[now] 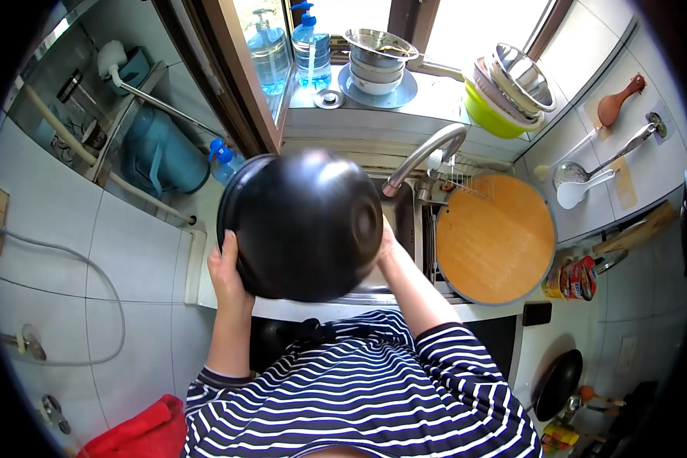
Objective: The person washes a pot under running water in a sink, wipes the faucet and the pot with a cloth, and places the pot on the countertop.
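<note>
A large glossy black bowl (305, 221) is held up in front of me, tilted with its rounded outside facing the camera and its rim to the left. My left hand (227, 271) grips the rim at the lower left, thumb on the outer wall. On the other side, my right hand (387, 240) is closed against the bowl near its base; most of those fingers are hidden behind it. The bowl covers much of the steel sink (401, 217) below. Its inside is out of sight.
A curved faucet (427, 156) rises right of the bowl. Beside the sink lies a round wooden cutting board (496, 240). Stacked bowls (377, 72) and a green basin (488, 111) stand on the windowsill. A blue pump bottle (225, 160) is close behind the bowl's left side.
</note>
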Action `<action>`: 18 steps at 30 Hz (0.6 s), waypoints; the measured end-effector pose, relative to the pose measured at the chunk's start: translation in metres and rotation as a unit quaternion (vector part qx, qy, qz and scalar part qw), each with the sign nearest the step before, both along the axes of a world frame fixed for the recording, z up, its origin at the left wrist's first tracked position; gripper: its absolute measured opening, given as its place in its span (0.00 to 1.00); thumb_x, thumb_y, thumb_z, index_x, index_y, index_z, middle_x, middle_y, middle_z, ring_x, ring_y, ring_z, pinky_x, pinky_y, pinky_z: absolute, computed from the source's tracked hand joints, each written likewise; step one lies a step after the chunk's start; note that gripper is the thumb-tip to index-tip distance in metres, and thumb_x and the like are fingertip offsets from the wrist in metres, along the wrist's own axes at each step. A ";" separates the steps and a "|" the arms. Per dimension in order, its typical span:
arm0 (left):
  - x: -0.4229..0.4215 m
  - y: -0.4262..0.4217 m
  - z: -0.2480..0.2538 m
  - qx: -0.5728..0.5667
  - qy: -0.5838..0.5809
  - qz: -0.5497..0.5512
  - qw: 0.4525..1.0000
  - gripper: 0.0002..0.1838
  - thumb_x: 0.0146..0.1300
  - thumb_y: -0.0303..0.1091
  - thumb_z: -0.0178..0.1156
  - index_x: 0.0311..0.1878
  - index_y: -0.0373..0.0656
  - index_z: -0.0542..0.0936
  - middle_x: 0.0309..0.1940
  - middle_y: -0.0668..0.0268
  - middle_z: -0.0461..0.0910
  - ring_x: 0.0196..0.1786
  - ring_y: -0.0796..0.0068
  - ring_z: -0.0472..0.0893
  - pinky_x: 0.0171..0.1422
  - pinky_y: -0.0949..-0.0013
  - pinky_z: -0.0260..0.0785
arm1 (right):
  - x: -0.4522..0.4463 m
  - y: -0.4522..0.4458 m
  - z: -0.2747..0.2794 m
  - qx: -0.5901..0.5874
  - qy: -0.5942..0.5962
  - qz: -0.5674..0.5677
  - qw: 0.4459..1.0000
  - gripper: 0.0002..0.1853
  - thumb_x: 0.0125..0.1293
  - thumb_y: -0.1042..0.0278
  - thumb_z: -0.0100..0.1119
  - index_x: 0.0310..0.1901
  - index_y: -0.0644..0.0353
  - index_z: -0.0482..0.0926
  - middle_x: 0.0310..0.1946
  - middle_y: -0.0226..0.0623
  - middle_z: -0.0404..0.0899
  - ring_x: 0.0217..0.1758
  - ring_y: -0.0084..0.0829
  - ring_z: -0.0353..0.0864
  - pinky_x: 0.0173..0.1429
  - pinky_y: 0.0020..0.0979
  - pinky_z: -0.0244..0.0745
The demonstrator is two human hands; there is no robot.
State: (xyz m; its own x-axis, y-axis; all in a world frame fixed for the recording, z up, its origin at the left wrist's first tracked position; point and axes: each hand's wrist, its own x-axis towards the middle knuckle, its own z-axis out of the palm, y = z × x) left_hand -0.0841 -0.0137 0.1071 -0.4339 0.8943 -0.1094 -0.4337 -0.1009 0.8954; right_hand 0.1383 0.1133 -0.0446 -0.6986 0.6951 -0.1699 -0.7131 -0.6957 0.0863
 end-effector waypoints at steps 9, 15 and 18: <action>-0.010 0.054 -0.087 -0.033 -0.272 0.014 0.962 0.20 0.71 0.44 0.44 0.55 0.40 0.74 0.55 0.61 0.75 0.55 0.65 0.75 0.61 0.63 0.66 | -0.038 -0.035 0.039 0.046 -0.448 -0.329 0.830 0.14 0.67 0.66 0.46 0.52 0.57 0.65 0.39 0.31 0.73 0.42 0.25 0.73 0.50 0.29 0.70; 0.004 0.051 -0.091 -0.115 -0.314 0.022 0.942 0.20 0.71 0.41 0.40 0.56 0.41 0.73 0.55 0.59 0.75 0.56 0.62 0.74 0.62 0.61 0.66 | -0.044 -0.055 0.074 0.285 -0.659 -0.373 0.588 0.11 0.66 0.76 0.48 0.50 0.60 0.66 0.40 0.33 0.69 0.42 0.20 0.68 0.48 0.26 0.68; 0.005 0.054 -0.099 -0.124 -0.342 0.012 0.931 0.20 0.71 0.41 0.39 0.57 0.41 0.72 0.54 0.59 0.75 0.55 0.62 0.75 0.62 0.60 0.67 | -0.049 -0.066 0.109 0.418 -0.697 -0.423 0.401 0.14 0.55 0.81 0.53 0.45 0.62 0.70 0.49 0.46 0.72 0.53 0.40 0.72 0.61 0.36 0.64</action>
